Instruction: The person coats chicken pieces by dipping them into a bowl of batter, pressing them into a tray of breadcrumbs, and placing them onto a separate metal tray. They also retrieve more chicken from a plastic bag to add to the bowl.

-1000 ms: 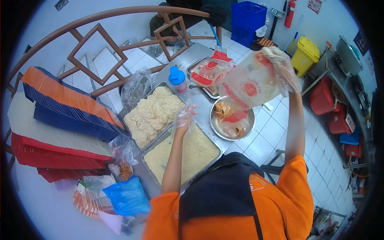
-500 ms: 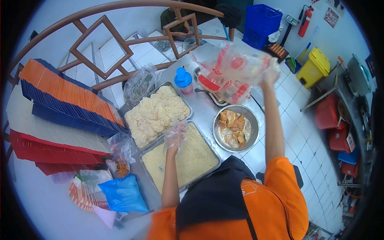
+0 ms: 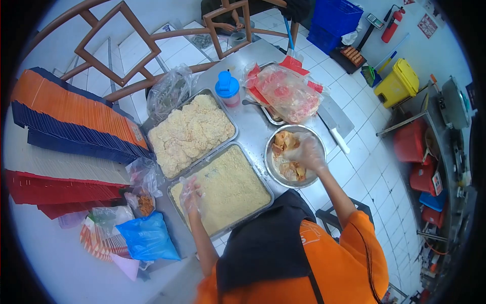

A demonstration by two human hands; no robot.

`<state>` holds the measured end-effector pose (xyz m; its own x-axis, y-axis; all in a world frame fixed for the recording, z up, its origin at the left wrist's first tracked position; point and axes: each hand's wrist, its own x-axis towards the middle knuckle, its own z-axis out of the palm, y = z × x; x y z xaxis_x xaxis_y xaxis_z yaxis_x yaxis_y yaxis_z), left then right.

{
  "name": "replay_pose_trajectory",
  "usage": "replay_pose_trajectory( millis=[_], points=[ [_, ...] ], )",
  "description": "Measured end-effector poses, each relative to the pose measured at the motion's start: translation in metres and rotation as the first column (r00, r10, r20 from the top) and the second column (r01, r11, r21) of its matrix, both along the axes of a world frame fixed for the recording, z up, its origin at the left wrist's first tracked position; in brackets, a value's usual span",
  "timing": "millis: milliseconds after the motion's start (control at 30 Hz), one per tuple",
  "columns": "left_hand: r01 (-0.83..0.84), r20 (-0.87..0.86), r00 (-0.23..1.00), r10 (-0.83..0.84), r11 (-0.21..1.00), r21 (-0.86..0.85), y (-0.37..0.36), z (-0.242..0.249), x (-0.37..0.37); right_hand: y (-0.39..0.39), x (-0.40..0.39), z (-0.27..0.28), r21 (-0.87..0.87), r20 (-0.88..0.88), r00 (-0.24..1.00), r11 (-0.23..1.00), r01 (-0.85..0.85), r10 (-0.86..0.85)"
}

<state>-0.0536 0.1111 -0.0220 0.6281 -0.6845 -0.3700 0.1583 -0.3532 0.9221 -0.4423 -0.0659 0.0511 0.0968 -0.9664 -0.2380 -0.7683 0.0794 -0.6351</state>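
My right hand (image 3: 307, 153), in a clear plastic glove, reaches into the round metal bowl (image 3: 270, 164) and touches the raw chicken pieces (image 3: 284, 143) in it; whether it grips one I cannot tell. My left hand (image 3: 191, 192), also gloved, hovers with fingers apart over the near left corner of the tray of breadcrumbs (image 3: 228, 187). The clear bag with red print (image 3: 288, 93) now lies on the far tray, out of my hands. A second tray (image 3: 188, 134) holds breaded pieces.
A blue-lidded bottle (image 3: 227, 88) stands behind the trays. Stacks of orange, blue and red flat cartons (image 3: 66, 137) fill the left. Plastic bags (image 3: 147, 235) lie near left. A knife (image 3: 334, 129) rests right of the bowl. Another person sits beyond the table's far end.
My right hand put the printed bag down on the far tray and dropped into the bowl of chicken. My left hand moved nearer, to the breadcrumb tray's corner.
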Motion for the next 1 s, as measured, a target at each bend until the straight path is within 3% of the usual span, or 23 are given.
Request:
replay_pose_trajectory(
  millis=[33,67,100,167,333,433,500,533,600,667,733,767,833,933,1000],
  points=[
    [-0.002,-0.005,1.0,0.002,1.0,0.003,0.005,0.0,-0.001,0.008,0.006,-0.01,-0.213,-0.198,0.969,0.959,-0.187,0.145],
    [0.0,-0.013,1.0,0.0,1.0,-0.006,0.008,0.0,-0.002,0.012,0.009,-0.023,-0.374,-0.414,0.879,0.837,-0.399,0.235],
    [-0.002,-0.023,1.0,0.002,1.0,-0.015,0.011,0.001,-0.004,0.011,0.006,-0.047,-0.266,-0.459,0.848,0.869,-0.417,0.266],
    [-0.021,0.009,1.0,0.021,1.0,-0.003,0.019,0.012,-0.014,0.009,-0.003,-0.082,-0.213,-0.511,0.806,0.865,-0.455,0.298],
    [-0.059,0.038,0.998,0.056,0.996,0.071,0.048,-0.007,-0.006,0.01,0.0,-0.08,-0.113,-0.608,0.695,0.824,-0.555,0.384],
    [-0.076,0.074,0.995,0.072,0.995,0.06,0.064,-0.015,0.001,0.0,0.004,-0.069,-0.014,-0.539,0.725,0.856,-0.517,0.429],
    [-0.147,0.068,0.987,0.145,0.989,0.021,0.072,-0.008,0.0,-0.016,-0.01,-0.095,-0.173,-0.356,0.822,0.833,-0.526,0.445],
    [-0.151,0.061,0.987,0.149,0.988,0.021,0.078,-0.011,0.002,-0.029,-0.016,-0.099,-0.171,-0.362,0.817,0.83,-0.531,0.448],
    [-0.187,0.024,0.982,0.187,0.982,-0.016,0.089,-0.017,0.012,-0.053,-0.023,-0.101,0.166,-0.426,0.772,0.88,-0.445,0.471],
    [-0.219,0.049,0.974,0.221,0.975,-0.045,0.105,-0.037,0.027,-0.054,-0.022,-0.07,0.156,-0.404,0.804,0.899,-0.41,0.437],
    [-0.257,0.073,0.963,0.261,0.964,-0.067,0.117,-0.046,0.038,-0.049,-0.02,-0.042,0.268,-0.151,0.917,0.908,-0.321,0.369],
    [-0.284,0.046,0.957,0.287,0.957,-0.052,0.122,-0.046,0.042,-0.046,-0.02,-0.034,0.269,-0.155,0.913,0.905,-0.329,0.378],
    [-0.317,0.017,0.948,0.318,0.948,-0.031,0.13,-0.042,0.041,-0.038,-0.02,-0.021,0.175,0.246,0.942,0.946,-0.274,0.227],
    [-0.339,0.069,0.938,0.339,0.941,-0.021,0.136,-0.032,0.036,-0.017,-0.01,0.0,0.101,0.293,0.905,0.931,-0.35,0.309],
    [-0.341,0.117,0.934,0.337,0.94,0.009,0.135,-0.026,0.031,-0.005,-0.009,-0.002,0.105,0.192,0.899,0.902,-0.418,0.394]
  ],
)
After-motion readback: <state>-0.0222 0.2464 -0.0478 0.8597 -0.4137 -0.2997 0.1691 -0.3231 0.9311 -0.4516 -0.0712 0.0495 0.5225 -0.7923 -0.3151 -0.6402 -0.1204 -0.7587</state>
